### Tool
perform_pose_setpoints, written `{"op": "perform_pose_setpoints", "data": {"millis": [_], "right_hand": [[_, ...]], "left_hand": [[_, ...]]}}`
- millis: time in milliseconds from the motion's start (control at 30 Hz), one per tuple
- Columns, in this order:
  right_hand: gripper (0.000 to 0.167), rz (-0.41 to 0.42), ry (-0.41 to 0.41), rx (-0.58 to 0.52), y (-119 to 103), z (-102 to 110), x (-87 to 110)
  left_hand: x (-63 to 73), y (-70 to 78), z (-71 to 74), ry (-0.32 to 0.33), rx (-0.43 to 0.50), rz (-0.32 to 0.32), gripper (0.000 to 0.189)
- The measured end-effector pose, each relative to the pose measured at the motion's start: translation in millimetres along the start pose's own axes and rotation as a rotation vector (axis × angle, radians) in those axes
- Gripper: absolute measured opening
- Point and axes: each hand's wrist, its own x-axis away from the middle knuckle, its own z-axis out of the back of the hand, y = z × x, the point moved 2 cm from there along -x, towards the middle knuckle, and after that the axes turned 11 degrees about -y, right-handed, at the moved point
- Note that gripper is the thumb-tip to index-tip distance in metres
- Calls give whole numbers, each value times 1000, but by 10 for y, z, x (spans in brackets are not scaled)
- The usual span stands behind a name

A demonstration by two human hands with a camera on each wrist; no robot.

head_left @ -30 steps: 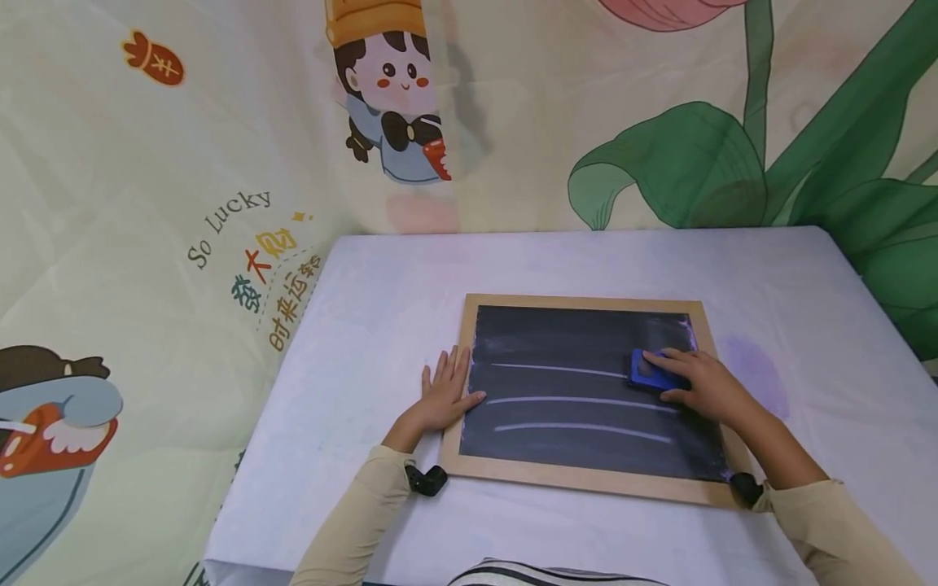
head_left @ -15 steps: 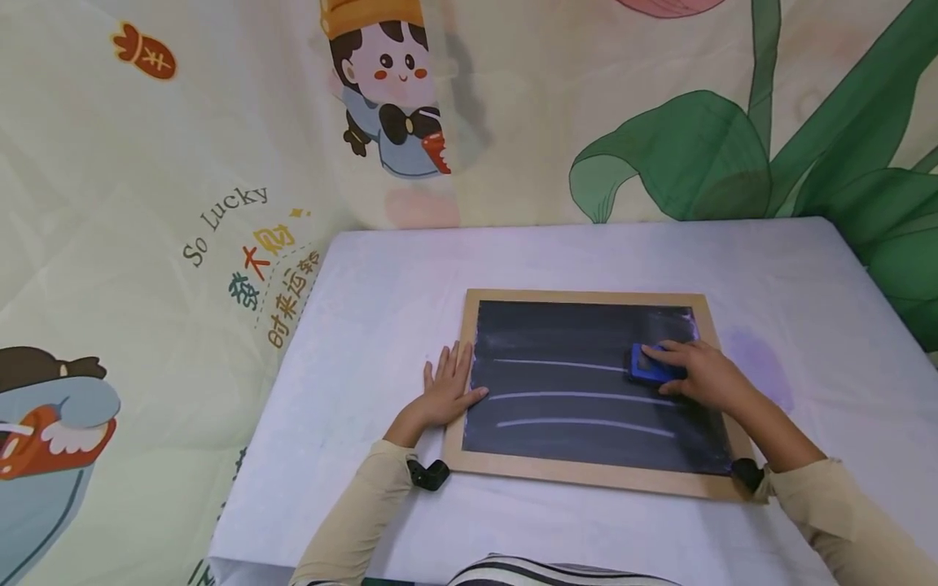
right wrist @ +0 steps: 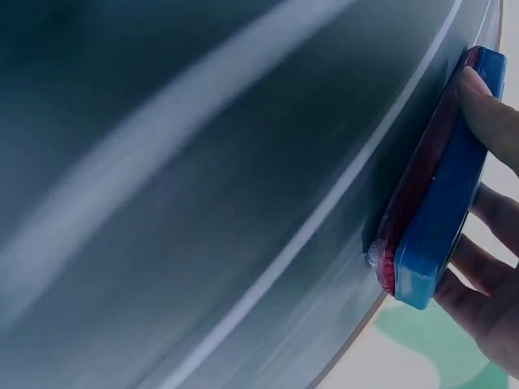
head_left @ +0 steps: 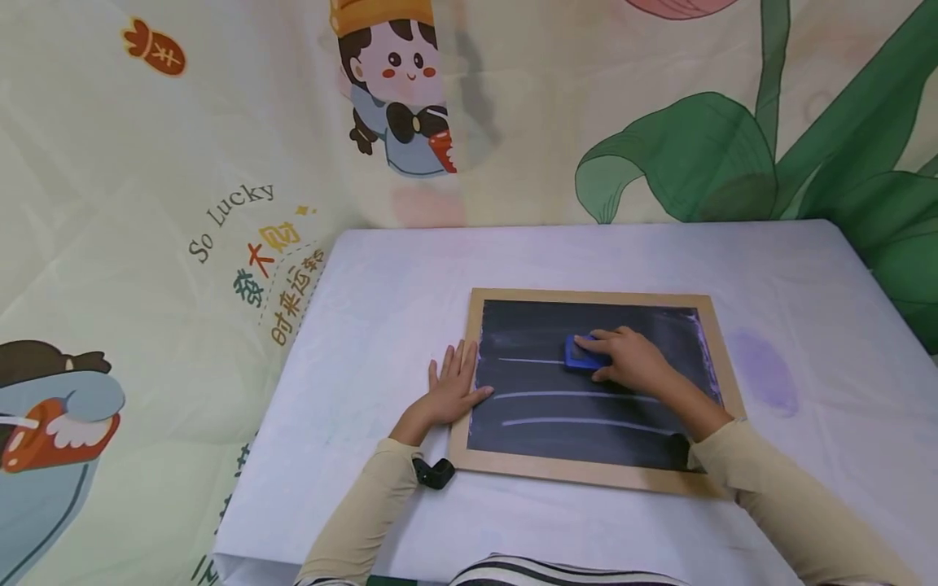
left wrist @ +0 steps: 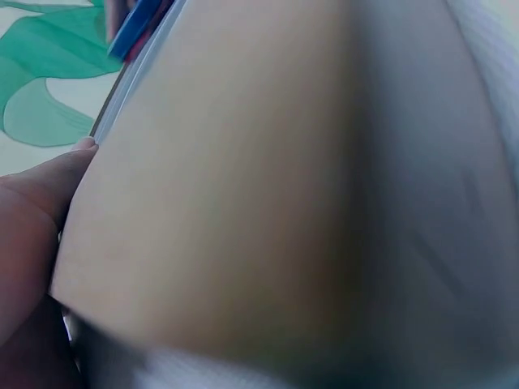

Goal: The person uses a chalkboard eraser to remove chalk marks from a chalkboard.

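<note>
A small chalkboard (head_left: 542, 448) in a light wooden frame lies on the white-covered table. Three pale chalk lines cross it, and the top one (head_left: 523, 360) now ends at the eraser. My right hand (head_left: 633, 358) grips a blue chalkboard eraser (head_left: 580, 353) by its sides, thumb on the near side. In the right wrist view the red felt underside of the eraser (right wrist: 442, 182) faces the board, with whitish dust at one corner. My left hand (head_left: 449, 395) rests with straight, spread fingers on the left side of the frame, thumb reaching over onto the board.
The white tablecloth (head_left: 396, 285) surrounds the board, with a purple smudge (head_left: 765, 370) to its right. A printed curtain (head_left: 528, 106) hangs behind and to the left. Striped cloth (head_left: 557, 574) shows at the near edge. A black wrist camera (head_left: 434, 473) sits by the left sleeve.
My right hand has slid the eraser leftward along the top chalk line, and that line is now shorter. My left hand stays on the frame.
</note>
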Motion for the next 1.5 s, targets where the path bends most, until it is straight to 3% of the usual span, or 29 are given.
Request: {"op": "perform_pose_setpoints", "data": {"millis": [467,733,1000,1500], "right_hand": [[67,-10,-114,54,-661,55,-689],[67,42,-148,91,-903,21,-975],[67,36,-153,83,-905,29,-1015],[64,71,-125,111,-830,-12,-854]], "left_hand": [[9,18,10,6,-9,6,86],[30,13,-5,-8,3,4,88],[17,17,15,-5,-5,-3,87],[1,2,6,-21,-31,24,87]]}}
